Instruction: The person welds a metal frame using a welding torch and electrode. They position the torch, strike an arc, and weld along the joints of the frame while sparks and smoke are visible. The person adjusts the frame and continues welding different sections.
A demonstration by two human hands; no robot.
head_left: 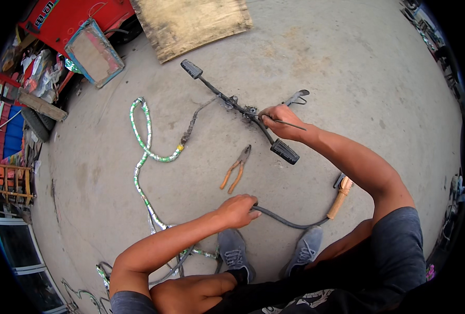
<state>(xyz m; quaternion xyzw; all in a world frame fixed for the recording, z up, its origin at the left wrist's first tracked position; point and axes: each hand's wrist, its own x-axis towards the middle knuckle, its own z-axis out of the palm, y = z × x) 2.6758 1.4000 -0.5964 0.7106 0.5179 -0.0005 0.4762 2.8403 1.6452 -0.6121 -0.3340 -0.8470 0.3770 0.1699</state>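
My right grip (280,123) is closed around a thin dark rod (294,125) at the footpeg bar (237,107) on the concrete floor (389,78), my left grip (238,210) holds the black cable (295,226), so I judge this step is positioning the rod, and the next move calls for steadiness.

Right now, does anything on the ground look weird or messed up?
Yes: the green-and-silver cable on the left loops across itself. It looks wrapped in shiny strips, unlike the plain dark cable at the left hand.
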